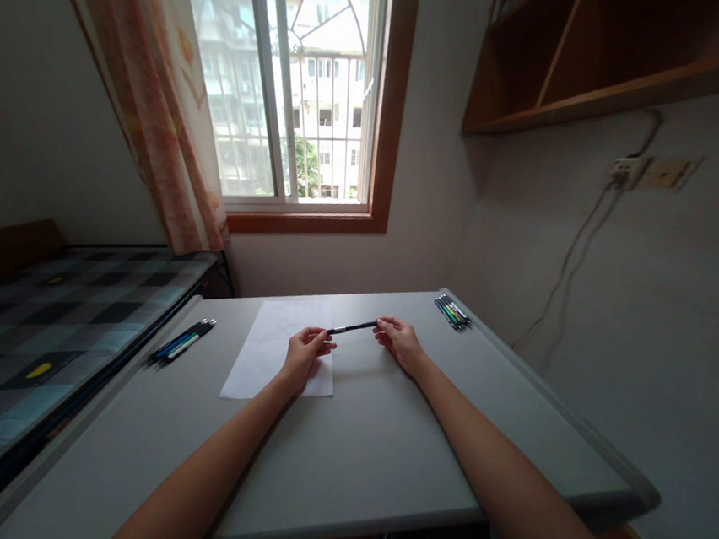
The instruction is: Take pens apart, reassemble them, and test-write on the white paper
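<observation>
A black pen (352, 328) with a white band near its left end is held level above the grey table (364, 447). My left hand (307, 352) pinches its left end and my right hand (398, 342) pinches its right end. Both hands hover over the far middle of the table. A white sheet of paper (271, 350) lies flat under and to the left of my left hand.
A small bunch of pens (183, 340) lies at the table's far left, another bunch of pens (452, 310) at its far right edge. A bed with a checked cover (53, 324) stands to the left. A window, a curtain and a wall shelf are behind.
</observation>
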The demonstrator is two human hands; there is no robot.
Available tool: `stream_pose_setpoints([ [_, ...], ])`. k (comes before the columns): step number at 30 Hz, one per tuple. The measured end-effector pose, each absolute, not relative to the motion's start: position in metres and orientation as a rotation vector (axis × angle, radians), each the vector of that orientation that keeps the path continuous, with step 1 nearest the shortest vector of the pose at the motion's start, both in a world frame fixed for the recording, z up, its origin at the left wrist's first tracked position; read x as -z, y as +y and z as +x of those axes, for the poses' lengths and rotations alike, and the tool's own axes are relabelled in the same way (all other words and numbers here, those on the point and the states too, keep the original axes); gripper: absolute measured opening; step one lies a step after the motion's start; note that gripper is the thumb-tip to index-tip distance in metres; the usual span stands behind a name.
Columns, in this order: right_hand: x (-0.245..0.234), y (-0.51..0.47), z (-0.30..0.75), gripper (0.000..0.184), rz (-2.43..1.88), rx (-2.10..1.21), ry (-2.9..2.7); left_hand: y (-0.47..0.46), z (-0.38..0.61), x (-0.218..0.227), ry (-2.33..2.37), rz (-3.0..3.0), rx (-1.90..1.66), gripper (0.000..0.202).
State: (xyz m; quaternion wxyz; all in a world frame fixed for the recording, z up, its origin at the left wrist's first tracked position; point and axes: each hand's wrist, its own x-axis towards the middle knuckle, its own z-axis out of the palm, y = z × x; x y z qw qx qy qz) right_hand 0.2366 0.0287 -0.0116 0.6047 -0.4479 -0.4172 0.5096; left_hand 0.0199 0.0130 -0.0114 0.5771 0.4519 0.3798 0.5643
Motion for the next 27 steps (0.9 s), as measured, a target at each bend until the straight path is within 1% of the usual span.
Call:
stream_pose_setpoints([
  [27,0.0108,0.0282,0.2369,0.031,-1.039,-1.183,-0.971,0.015,0.0215,0.0125,0.923,1.055,-1.313,0.033],
])
